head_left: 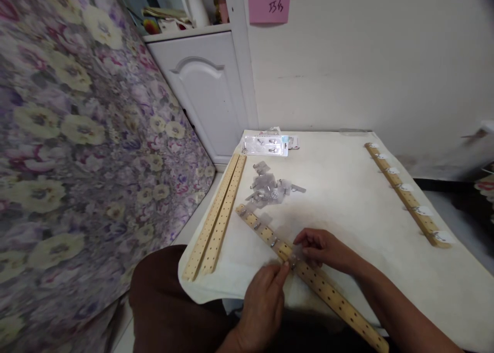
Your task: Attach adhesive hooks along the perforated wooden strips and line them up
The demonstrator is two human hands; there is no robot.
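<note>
From where I stand, two wooden sticks [226, 209] full of holes lie side by side at the left of the table [335, 188]; I think a bumped knee or elbow could knock them off, as they are near the edge. On the shelf behind is a white jug [196, 8], and I can't see inside it. Next is a see-through pack [265, 145] with shiny metal bits in it. Below it sits a heap of little clear bags [266, 186] with metal bits, so close to the middle stick [335, 297] that a swing of it might scatter them. The left hand [264, 297] touches that stick, and the right hand [326, 249] is right beside it, fingers curled; I can't tell how tightly either grips. A slip could drop a bit. Far right, another stick [405, 192] holds a row of them.
</note>
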